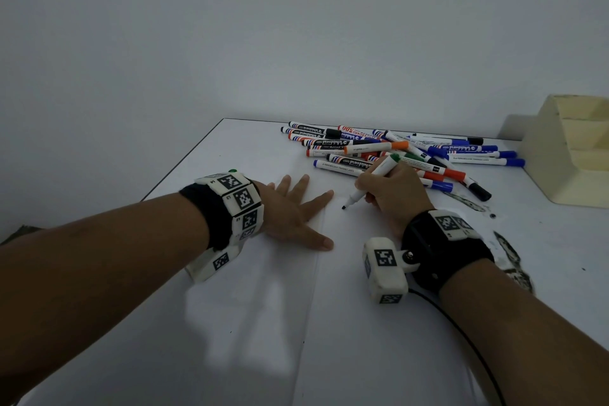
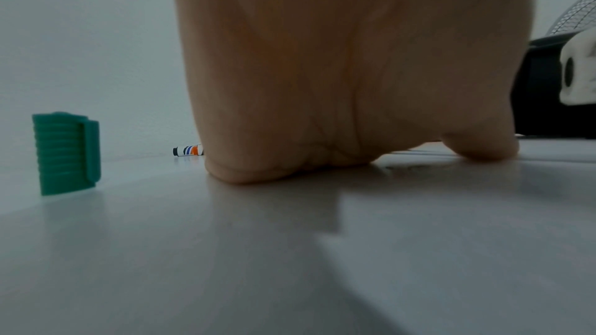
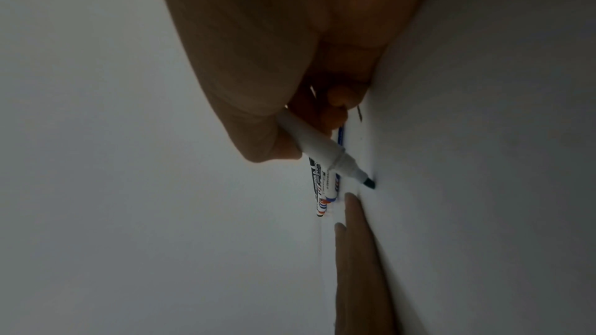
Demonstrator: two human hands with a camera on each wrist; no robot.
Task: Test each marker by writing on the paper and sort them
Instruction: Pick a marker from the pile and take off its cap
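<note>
At centre right of the head view the right hand [image 1: 393,194] has its grip clamped on a green marker [image 1: 372,181] — fingers curled round the white barrel in a writing hold, the green end pointing up and back toward the pile, the dark tip [image 1: 343,207] slanted down to the lower left and at or just above the paper [image 1: 346,290]; whether it touches I cannot tell, though in the right wrist view the tip [image 3: 370,184] looks right against the sheet. The left hand [image 1: 293,211] lies flat at centre left, fingers straight and spread apart, pressing on the left part of the paper, its index fingertip near the marker tip. In the left wrist view a green cap [image 2: 66,153] stands upright on the bench [image 1: 204,175] at the left of the frame, apart from the hand. Behind the right hand, in the upper right of the bench, lies a loose pile of markers [image 1: 402,150] — blue, orange, black and green caps, crossing one another. At the far right edge stands a cream stepped holder [image 1: 566,161], near the pile's blue-capped ends. Dark ink smudges [image 1: 471,203] mark the bench surface to the right of the right wrist
</note>
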